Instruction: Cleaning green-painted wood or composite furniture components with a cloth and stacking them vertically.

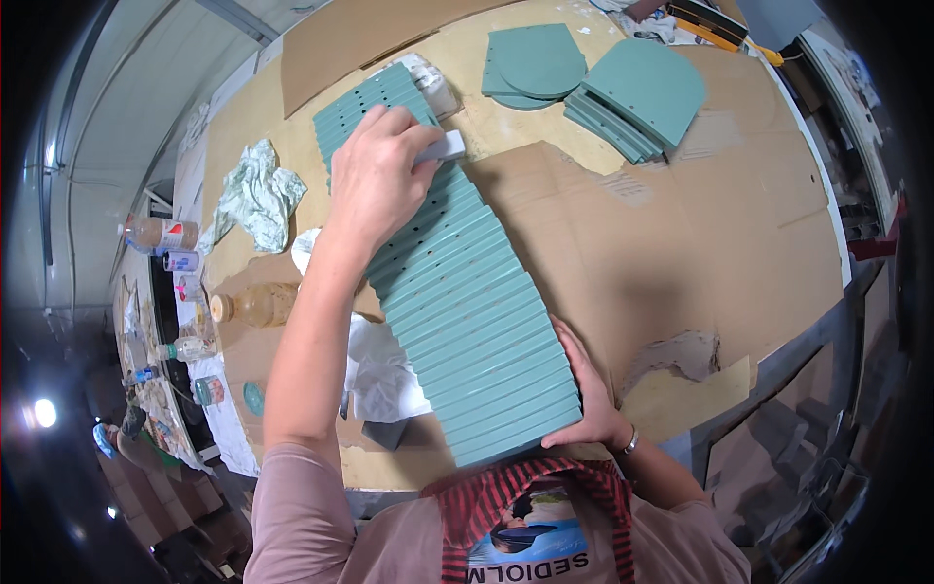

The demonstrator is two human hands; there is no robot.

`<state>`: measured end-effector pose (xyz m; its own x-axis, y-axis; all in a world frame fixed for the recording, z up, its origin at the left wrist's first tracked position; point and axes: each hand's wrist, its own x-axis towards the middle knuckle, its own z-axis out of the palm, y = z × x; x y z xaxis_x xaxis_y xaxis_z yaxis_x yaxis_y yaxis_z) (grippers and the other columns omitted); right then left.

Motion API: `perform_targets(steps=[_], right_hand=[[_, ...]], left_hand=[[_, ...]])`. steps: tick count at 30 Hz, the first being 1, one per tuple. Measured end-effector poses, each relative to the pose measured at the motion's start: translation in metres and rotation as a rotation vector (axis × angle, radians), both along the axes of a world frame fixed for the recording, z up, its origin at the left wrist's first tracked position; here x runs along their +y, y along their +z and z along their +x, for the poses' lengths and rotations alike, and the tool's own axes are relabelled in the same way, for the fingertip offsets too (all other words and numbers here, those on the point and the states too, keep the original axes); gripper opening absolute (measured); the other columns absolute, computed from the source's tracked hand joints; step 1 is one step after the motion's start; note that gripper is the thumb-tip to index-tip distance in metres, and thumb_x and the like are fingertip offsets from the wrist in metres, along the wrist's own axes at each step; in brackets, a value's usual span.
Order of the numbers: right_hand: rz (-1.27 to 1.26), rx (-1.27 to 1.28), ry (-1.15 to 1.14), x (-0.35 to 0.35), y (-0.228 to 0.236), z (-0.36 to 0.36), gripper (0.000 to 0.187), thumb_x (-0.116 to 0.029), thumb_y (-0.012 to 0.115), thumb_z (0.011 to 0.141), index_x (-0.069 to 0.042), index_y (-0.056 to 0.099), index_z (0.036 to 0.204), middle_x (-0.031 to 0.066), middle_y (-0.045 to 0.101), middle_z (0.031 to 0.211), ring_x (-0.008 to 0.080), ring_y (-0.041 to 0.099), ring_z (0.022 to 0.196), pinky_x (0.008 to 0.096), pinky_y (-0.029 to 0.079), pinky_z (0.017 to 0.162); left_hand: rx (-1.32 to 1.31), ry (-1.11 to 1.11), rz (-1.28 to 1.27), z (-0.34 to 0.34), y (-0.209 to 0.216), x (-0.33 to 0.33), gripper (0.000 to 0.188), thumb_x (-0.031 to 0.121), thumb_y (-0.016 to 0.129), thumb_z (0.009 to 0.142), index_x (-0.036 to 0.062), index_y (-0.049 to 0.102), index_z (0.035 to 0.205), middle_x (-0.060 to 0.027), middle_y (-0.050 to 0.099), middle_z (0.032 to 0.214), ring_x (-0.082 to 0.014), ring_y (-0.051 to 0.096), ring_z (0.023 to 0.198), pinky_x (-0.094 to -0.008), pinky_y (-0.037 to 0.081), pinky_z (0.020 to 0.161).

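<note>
A long row of green slotted panels [477,331], packed side by side with small dark holes along their edges, runs from just before me toward the far left of the table. My left hand [384,170] is closed on a small pale grey block [446,147], which it holds on the upper face of the row near its far end. Low on the row's right side lies my right hand [591,394], fingers stretched along the side and thumb spread at the near corner. White crumpled paper [381,375] sits against the row's left side, partly under my left arm.
Green rounded-end plates [647,88] lie stacked at the far right, with more plates [530,63] beside them. A stained cloth [258,200] and a large bottle [258,306] are on the left. Brown cardboard [739,214] covers the table's right part. Several bottles [161,234] stand along the left edge.
</note>
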<state>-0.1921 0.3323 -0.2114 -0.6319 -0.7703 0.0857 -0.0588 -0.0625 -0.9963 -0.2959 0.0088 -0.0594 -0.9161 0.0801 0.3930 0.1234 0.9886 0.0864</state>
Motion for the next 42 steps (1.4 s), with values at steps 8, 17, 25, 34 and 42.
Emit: perform_targets(steps=[8,17,25,34,42], right_hand=[[-0.001,0.026,-0.006,0.002,0.002,-0.001,0.135,-0.053,0.091,0.058,-0.004,0.017,0.159,0.0247,0.016,0.163,0.0400,0.019,0.151,0.0481,0.021,0.121],[-0.008,0.002,-0.010,0.001,0.000,-0.001,0.136,-0.055,0.091,0.057,-0.003,0.017,0.159,0.0251,0.016,0.163,0.0402,0.019,0.151,0.0481,0.020,0.121],[-0.013,0.043,-0.009,0.002,-0.001,-0.001,0.136,-0.055,0.092,0.057,-0.002,0.018,0.158,0.0257,0.016,0.163,0.0409,0.020,0.151,0.0483,0.021,0.121],[0.017,0.004,-0.003,0.002,0.001,-0.001,0.137,-0.055,0.092,0.056,-0.002,0.017,0.159,0.0245,0.016,0.163,0.0399,0.019,0.151,0.0478,0.020,0.121],[0.008,0.002,-0.008,0.003,-0.001,-0.001,0.136,-0.055,0.091,0.058,-0.003,0.017,0.159,0.0246,0.016,0.163,0.0396,0.019,0.151,0.0477,0.020,0.121]], left_hand=[[-0.046,-0.010,0.028,0.004,-0.001,0.000,0.026,0.003,0.075,0.070,0.0090,0.075,0.095,-0.0043,0.062,0.086,-0.0249,0.058,0.086,-0.0390,0.051,0.073],[-0.056,0.019,0.105,0.013,-0.004,-0.008,0.025,0.000,0.074,0.072,0.0033,0.074,0.097,-0.0076,0.062,0.088,-0.0260,0.058,0.083,-0.0368,0.049,0.072],[-0.198,0.205,0.095,0.087,0.016,-0.055,0.025,0.002,0.075,0.071,0.0047,0.075,0.096,-0.0087,0.062,0.085,-0.0281,0.059,0.083,-0.0390,0.049,0.074],[-0.003,0.047,0.127,0.042,0.008,-0.018,0.025,0.003,0.077,0.067,0.0066,0.074,0.092,-0.0078,0.061,0.085,-0.0279,0.060,0.082,-0.0395,0.051,0.073],[0.033,-0.017,0.109,-0.001,-0.007,-0.003,0.024,0.005,0.078,0.068,0.0067,0.074,0.092,-0.0065,0.062,0.084,-0.0263,0.060,0.083,-0.0394,0.051,0.071]])
